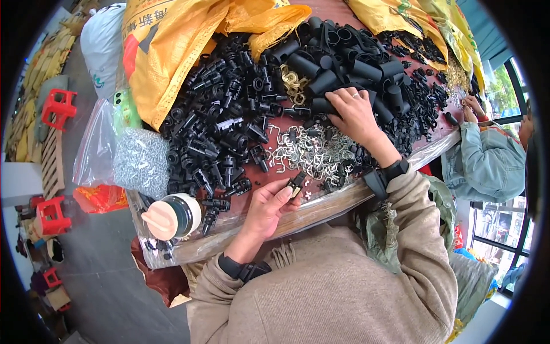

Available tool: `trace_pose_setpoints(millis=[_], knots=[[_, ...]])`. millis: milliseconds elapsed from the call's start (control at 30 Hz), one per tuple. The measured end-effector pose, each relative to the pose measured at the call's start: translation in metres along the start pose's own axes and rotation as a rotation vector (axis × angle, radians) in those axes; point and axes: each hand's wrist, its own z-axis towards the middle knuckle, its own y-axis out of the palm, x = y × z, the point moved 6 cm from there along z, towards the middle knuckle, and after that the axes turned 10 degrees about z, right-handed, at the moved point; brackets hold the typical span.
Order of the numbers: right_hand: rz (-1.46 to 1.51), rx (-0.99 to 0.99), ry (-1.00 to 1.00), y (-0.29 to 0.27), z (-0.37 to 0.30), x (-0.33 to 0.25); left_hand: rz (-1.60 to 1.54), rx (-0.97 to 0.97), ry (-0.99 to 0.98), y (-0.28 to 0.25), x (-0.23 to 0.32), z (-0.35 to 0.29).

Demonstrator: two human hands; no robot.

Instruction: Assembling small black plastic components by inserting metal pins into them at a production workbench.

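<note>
Left hand (pixel 268 203): at the near edge of the reddish-brown surface (pixel 321 207), fingers pinched on a small black plastic clip part (pixel 296 183), held just above the surface edge.

Right hand (pixel 356 114): laid palm-down on the heap of black plastic tubes (pixel 344 63), fingers curled among them; whether they grasp one cannot be told.

Between the hands: a scatter of small bent silver metal clips (pixel 306 150), touching the loose black parts around it.

Left half of the surface: a dense mound of black plastic fittings (pixel 223 126), running up to the yellow woven sack (pixel 172 51) that leans over it. A small cluster of brass-coloured rings (pixel 293 83) sits between mound and tubes.

Left edge: clear bag of silver metal pieces (pixel 140 160), and a round jar with a pale pink lid (pixel 172 217) at the near corner.

Far right: another person's hands (pixel 471 108) in a light denim sleeve, working at the surface corner.

Open room: only a thin bare strip along the near edge; grey floor at left, with red plastic stools (pixel 57 108).
</note>
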Motion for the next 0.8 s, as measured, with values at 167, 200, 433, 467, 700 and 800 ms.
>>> trace_pose_setpoints(millis=[167,200,433,467,700,800], knots=[[0.211,-0.052,0.084,-0.014,-0.009,-0.017,-0.1,0.007,0.043,-0.009,-0.002,0.0],[0.268,-0.076,0.068,-0.021,-0.012,-0.026,-0.11,0.021,0.043,-0.01,-0.002,-0.001],[0.769,-0.279,-0.01,-0.019,-0.031,-0.056,-0.097,0.025,0.034,-0.004,0.014,-0.003],[0.973,-0.323,0.126,-0.014,-0.035,-0.06,-0.105,0.035,0.032,-0.004,0.015,-0.004],[1.461,-0.487,0.412,0.008,-0.046,-0.07,-0.112,0.041,0.071,-0.012,0.024,-0.009],[1.561,-0.532,0.66,0.009,-0.05,-0.071,-0.056,0.034,0.071,-0.012,0.026,-0.009]])
